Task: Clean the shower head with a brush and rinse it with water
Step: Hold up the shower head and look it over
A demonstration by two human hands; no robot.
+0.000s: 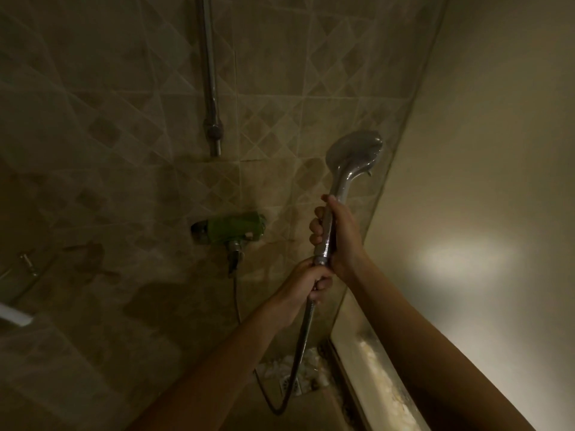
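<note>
A chrome shower head point(354, 154) stands upright in front of the tiled wall, its back toward me and its spray face hidden. My right hand point(339, 234) is wrapped around its handle. Just below, my left hand point(306, 283) grips the top of the metal hose point(300, 346) at the joint with the handle. The hose hangs down, loops near the floor and runs back up to the green-wrapped tap point(236, 228) on the wall. No brush is in view, and no water is running.
A chrome riser pipe point(210, 73) with a bracket is fixed to the wall above the tap. A frosted glass partition point(482, 181) stands close on the right. A floor drain point(291, 384) lies below among pale debris. A metal fitting point(28, 262) shows at the left edge.
</note>
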